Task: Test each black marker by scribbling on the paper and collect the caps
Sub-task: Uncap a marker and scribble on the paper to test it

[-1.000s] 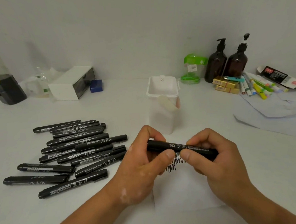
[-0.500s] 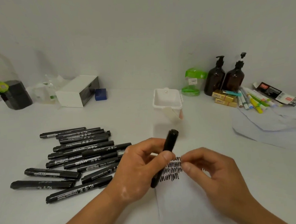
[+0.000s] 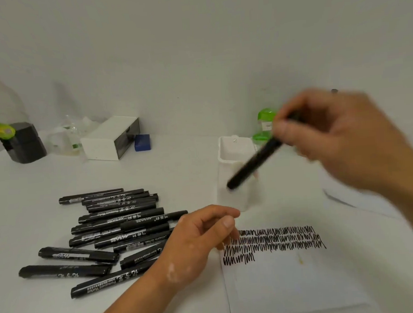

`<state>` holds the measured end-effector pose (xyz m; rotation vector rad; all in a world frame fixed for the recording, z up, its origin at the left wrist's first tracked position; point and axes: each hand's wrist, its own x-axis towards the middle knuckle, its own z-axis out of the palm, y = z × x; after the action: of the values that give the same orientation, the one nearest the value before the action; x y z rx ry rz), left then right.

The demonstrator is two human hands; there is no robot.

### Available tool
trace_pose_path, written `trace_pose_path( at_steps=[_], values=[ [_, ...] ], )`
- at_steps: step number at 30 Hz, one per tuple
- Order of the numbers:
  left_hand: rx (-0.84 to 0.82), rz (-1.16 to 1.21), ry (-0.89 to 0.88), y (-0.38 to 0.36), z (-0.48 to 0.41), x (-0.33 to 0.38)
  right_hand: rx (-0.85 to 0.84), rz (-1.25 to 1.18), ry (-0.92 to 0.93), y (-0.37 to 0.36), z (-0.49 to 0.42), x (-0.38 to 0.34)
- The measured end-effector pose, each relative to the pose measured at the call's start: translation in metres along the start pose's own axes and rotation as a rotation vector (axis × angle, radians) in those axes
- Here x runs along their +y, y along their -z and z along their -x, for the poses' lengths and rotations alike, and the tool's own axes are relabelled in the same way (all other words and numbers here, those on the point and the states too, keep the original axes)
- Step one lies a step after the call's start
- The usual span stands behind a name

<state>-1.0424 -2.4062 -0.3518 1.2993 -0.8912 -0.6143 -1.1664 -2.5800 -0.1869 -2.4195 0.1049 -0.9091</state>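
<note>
White tub (image 3: 231, 198) behind black marker (image 3: 253, 164)

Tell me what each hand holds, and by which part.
The right hand grips a black marker by its upper end. The left hand, loosely curled, shows nothing held.

Black markers (image 3: 122, 225), white paper (image 3: 295, 284) with black zigzags (image 3: 272, 242).

Glossy black plastic markers (image 3: 117, 226), matt white paper (image 3: 290, 280), smooth table (image 3: 152, 172).
</note>
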Motion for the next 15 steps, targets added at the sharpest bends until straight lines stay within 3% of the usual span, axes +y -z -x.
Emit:
trace_pose_path(
  at_steps=[3,5,9,15],
  values=[
    [0.029,-0.026,0.03,0.003,-0.001,-0.002,0.162,0.142,0.043,0.021,-0.04,-0.008],
    [0.042,-0.083,0.045,0.004,-0.001,-0.003,0.167,0.313,0.033,0.013,-0.058,-0.005],
    [0.059,-0.254,0.033,0.003,0.001,-0.003,-0.012,0.606,-0.034,-0.025,-0.076,0.014],
    [0.045,-0.441,-0.025,0.001,0.006,0.001,-0.166,0.627,-0.068,-0.072,-0.073,0.041]
  ],
)
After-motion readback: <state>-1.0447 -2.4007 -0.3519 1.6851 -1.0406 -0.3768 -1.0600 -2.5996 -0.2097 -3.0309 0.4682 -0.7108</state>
